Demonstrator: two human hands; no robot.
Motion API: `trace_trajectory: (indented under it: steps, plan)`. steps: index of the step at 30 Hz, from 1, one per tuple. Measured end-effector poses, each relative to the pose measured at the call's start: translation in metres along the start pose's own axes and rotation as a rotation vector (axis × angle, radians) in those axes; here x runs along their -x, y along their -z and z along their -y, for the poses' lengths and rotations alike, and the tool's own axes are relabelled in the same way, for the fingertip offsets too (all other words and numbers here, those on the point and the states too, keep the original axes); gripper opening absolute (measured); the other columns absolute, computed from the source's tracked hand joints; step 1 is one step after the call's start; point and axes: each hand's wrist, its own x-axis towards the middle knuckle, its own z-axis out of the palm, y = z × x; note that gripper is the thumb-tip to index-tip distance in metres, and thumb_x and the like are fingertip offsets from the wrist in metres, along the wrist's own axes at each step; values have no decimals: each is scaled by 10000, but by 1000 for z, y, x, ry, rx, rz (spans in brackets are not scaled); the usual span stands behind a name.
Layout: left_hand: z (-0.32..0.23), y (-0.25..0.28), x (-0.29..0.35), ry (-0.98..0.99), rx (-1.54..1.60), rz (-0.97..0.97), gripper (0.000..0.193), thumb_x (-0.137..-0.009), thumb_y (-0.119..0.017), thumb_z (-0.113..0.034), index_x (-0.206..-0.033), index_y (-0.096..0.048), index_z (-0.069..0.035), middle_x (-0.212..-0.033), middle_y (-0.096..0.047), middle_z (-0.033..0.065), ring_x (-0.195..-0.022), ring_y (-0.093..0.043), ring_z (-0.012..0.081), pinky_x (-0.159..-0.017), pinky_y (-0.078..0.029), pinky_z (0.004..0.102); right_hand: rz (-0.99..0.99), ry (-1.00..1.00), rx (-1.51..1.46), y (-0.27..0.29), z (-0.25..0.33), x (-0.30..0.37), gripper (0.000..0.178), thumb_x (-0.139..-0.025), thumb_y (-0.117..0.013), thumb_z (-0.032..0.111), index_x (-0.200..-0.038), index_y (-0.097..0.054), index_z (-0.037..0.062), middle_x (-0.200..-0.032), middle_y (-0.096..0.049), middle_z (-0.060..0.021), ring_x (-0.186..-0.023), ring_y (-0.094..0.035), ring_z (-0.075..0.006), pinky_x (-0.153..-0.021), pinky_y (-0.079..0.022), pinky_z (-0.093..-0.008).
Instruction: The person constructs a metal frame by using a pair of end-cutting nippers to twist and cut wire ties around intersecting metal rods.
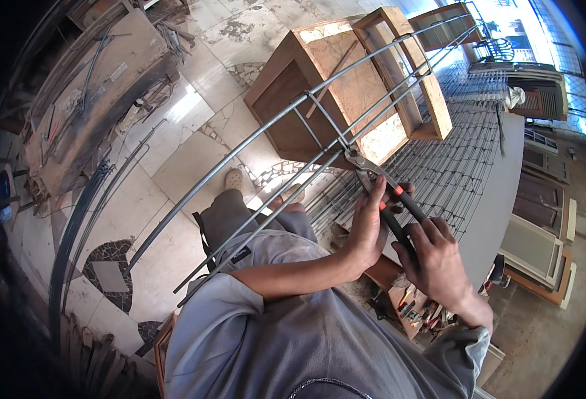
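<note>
My right hand (pixel 433 256) is closed around the black lower handles of a pair of pincers (pixel 409 206) with red bands. My left hand (pixel 371 223) is closed on the same pincers higher up, close to their metal head. The jaws meet a joint of a long steel rebar cage (pixel 299 100), where a cross stirrup crosses a rod; whether they grip tie wire there is too small to tell. The cage's long rods run slantwise past my left side and up to the far right, passing over a wooden cabinet.
The wooden cabinet (pixel 326 86) stands in front of me. Stacked wire mesh (pixel 452 153) lies on the right beside a grey panel (pixel 506 179). Bent rods (pixel 83 226) and a worn wooden workbench (pixel 100 80) are on the left. Doors and frames (pixel 539 219) lean at the far right.
</note>
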Motion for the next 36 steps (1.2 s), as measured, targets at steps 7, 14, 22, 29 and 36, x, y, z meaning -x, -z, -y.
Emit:
trace_trajectory:
  steps: [7,14,22,29,36]
  plan:
    - [5,-22,-17,2,188,-2,413,-960,-522,-503,-998,-511,-92,-977,-608,87,-982,-579,198,-936,-433,373,95,0,15,18,-8,-5,244,-802,-675,124,-947,-535,-13,-910,-581,-176,-885,-566,-360,-784,-476,-478]
    - [7,-22,-7,42,256,-16,426,-946,-523,-516,-994,-474,-96,-945,-609,98,-958,-604,206,-902,-493,362,33,3,206,2,1,-4,371,-761,-675,159,-1073,-558,-4,-1143,-522,-200,-1173,-463,-397,-985,-376,-534]
    - [9,-10,-7,30,158,34,461,-949,-466,-560,-1056,-488,-112,-1101,-600,113,-1089,-572,223,-968,-485,389,-13,-28,180,-19,0,7,386,-746,-659,171,-1084,-549,21,-1141,-507,-208,-1170,-453,-416,-991,-369,-561]
    - [13,-2,-8,52,83,39,453,-943,-493,-555,-1043,-488,-113,-944,-584,78,-979,-580,218,-930,-486,374,11,-73,109,-26,2,12,330,-762,-670,121,-1040,-540,-1,-1084,-538,-184,-1044,-531,-375,-802,-507,-461]
    - [7,2,-10,6,153,117,476,-882,-613,-567,-1034,-497,-131,-891,-596,60,-907,-588,215,-896,-443,380,62,-8,-295,10,-4,-3,239,-890,-620,180,-971,-534,-27,-865,-605,-194,-758,-612,-320,-656,-498,-384]
